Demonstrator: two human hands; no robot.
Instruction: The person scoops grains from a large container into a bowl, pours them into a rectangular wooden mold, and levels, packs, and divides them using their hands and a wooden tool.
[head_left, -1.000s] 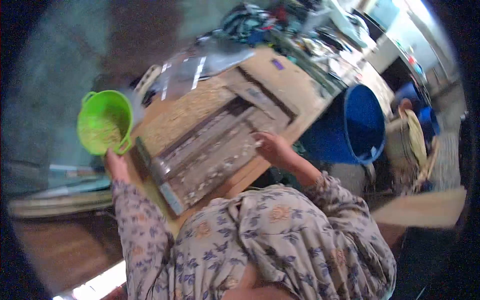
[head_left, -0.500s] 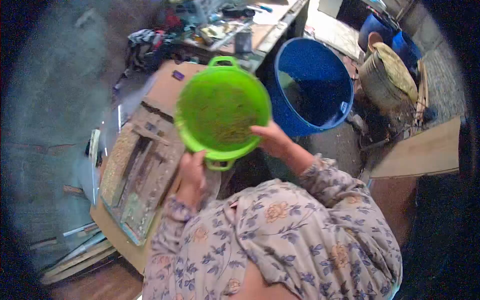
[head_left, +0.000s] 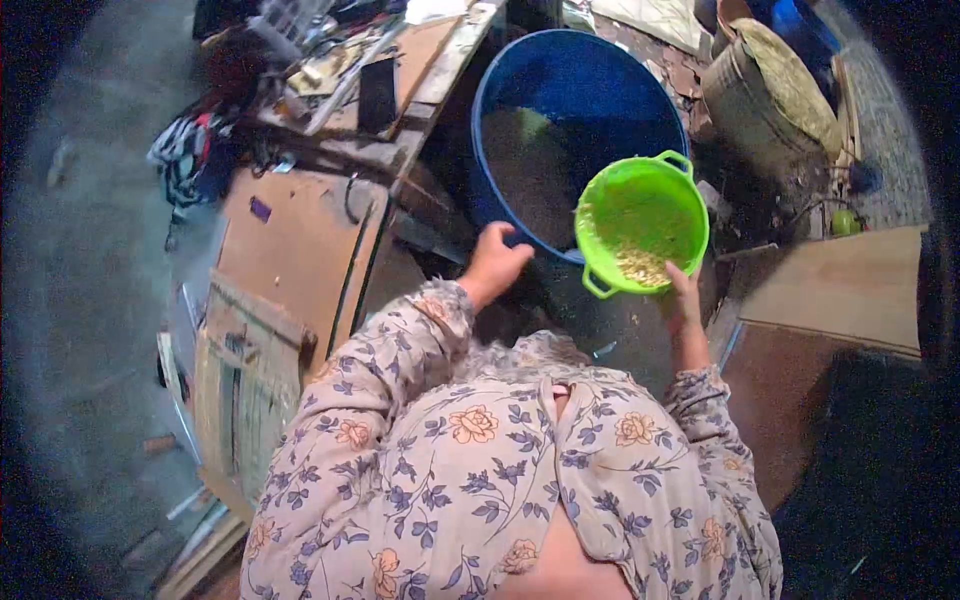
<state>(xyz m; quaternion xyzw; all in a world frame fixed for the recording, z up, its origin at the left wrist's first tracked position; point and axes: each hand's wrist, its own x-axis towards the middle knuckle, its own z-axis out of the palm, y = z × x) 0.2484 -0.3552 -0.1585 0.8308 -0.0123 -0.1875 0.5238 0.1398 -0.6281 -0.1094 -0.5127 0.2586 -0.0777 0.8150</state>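
A bright green plastic basin point(head_left: 645, 205) with two loop handles is tilted at the near right rim of a large blue barrel point(head_left: 580, 50). My right hand point(head_left: 682, 295) grips its near edge, with the fingers partly hidden underneath. Pale yellowish flakes or grain point(head_left: 642, 268) lie gathered at the low side of the basin. At the barrel's near left rim is my left hand point(head_left: 497, 262), its fingers loosely bent and apart, with nothing visible in them. Inside the barrel there is a greyish-brown mass, too dark to make out.
A cluttered workbench point(head_left: 410, 110) stands at the upper left, with wooden boards point(head_left: 290, 220) beside and below it. Behind the barrel to the right is a filled sack-like container point(head_left: 770, 90). A plywood panel point(head_left: 840, 290) lies at the right.
The basin has moved right to the barrel's near right rim and tilted, its contents now gathered at one side. My left hand has let go of it, and my view has turned.
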